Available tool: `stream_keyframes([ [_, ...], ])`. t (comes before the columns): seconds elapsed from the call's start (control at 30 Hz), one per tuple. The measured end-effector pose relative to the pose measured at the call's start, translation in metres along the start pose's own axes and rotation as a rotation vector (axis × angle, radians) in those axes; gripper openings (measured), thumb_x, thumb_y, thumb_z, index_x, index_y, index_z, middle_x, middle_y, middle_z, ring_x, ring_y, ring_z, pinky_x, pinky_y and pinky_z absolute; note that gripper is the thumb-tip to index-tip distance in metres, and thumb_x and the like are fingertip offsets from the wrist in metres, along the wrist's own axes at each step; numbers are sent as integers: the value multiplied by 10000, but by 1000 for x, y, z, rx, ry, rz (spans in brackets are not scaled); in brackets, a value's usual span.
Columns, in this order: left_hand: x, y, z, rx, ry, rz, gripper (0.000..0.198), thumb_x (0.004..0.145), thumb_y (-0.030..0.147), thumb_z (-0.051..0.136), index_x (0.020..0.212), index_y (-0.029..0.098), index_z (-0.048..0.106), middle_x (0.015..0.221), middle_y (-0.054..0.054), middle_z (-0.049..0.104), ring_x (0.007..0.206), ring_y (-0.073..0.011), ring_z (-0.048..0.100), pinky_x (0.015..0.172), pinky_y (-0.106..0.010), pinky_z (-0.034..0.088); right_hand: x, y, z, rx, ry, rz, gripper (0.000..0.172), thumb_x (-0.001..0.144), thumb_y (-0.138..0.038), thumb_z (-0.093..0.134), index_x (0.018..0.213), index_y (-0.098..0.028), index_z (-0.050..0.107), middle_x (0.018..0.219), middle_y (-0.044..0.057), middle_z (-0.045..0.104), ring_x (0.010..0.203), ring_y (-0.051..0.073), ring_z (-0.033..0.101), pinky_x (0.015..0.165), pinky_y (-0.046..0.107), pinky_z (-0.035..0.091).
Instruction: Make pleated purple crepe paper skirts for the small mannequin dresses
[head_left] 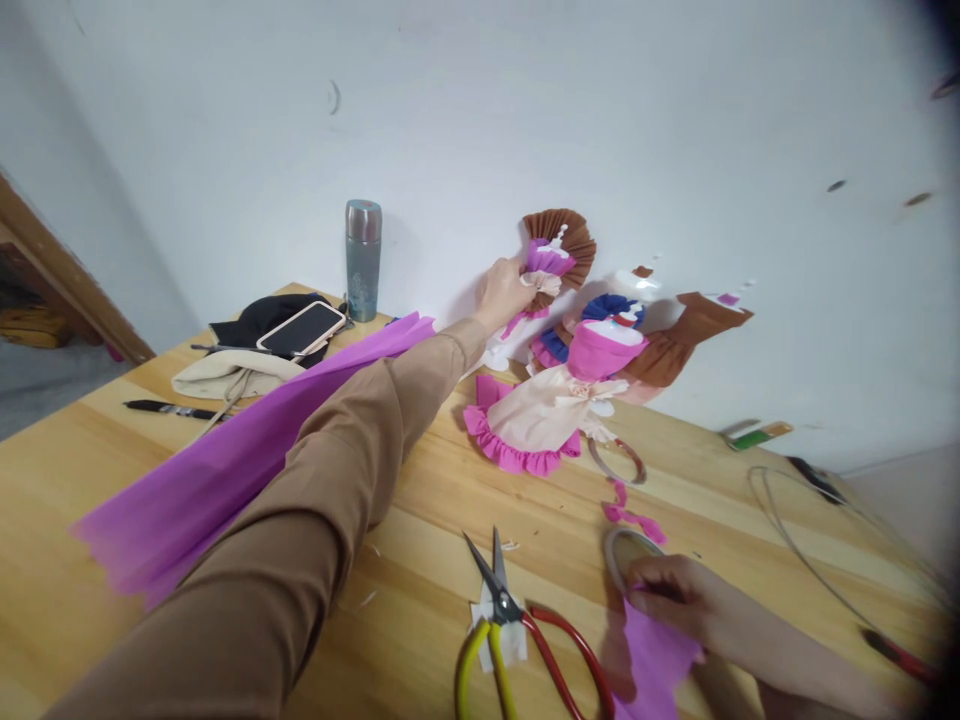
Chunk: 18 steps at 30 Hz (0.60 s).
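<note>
Left hand (506, 295): closed on paper doll (551, 260) by the wall; a light grip likely spares its pleats. Right hand (667, 595): pinching purple scrap (656, 660) on bench (420, 600).

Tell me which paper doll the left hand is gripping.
The doll topped by a brown pleated fan, up against the wall, in the left hand. The cream doll with a pink frilled hem lies on the table, untouched.
</note>
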<state>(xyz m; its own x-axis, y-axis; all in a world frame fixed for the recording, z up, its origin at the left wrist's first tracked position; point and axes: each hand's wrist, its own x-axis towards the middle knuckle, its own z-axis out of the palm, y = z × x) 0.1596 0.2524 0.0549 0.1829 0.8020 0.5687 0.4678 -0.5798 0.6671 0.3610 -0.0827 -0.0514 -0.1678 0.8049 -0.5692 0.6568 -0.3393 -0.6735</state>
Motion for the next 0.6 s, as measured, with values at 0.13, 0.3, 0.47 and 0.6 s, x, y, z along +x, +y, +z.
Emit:
stream_keyframes([
  [0.13, 4, 1, 7, -70, -10, -54, 159, 847, 243, 556, 883, 175, 694, 969, -119, 733, 991, -239, 666, 851, -311, 474, -1, -1, 1, -1, 3, -11, 473, 836, -616, 559, 653, -188, 479, 559, -36, 432, 450, 75, 433, 414, 213, 340],
  [0.3, 12, -2, 17, -185, -71, -194, 146, 725, 150, 640, 860, 165, 693, 883, -90, 741, 895, -223, 690, 761, -298, 509, -1, -7, 2, 10, 4, -8, 455, 830, -591, 585, 650, -188, 473, 565, -44, 412, 459, 73, 423, 424, 211, 352],
  [0.47, 13, -1, 16, -260, -79, -219, 159, 714, 211, 719, 866, 165, 712, 848, -76, 742, 872, -218, 694, 727, -288, 525, 0, -4, 1, 9, 6, -31, 476, 842, -615, 566, 653, -188, 477, 564, -35, 426, 454, 80, 427, 426, 222, 350],
  [0.6, 11, 2, 13, -336, -79, -238, 194, 722, 243, 760, 902, 181, 727, 781, -40, 734, 858, -200, 700, 723, -268, 533, 1, 1, 0, -4, 9, -31, 504, 836, -645, 557, 648, -184, 479, 570, -38, 410, 465, 84, 423, 439, 229, 352],
])
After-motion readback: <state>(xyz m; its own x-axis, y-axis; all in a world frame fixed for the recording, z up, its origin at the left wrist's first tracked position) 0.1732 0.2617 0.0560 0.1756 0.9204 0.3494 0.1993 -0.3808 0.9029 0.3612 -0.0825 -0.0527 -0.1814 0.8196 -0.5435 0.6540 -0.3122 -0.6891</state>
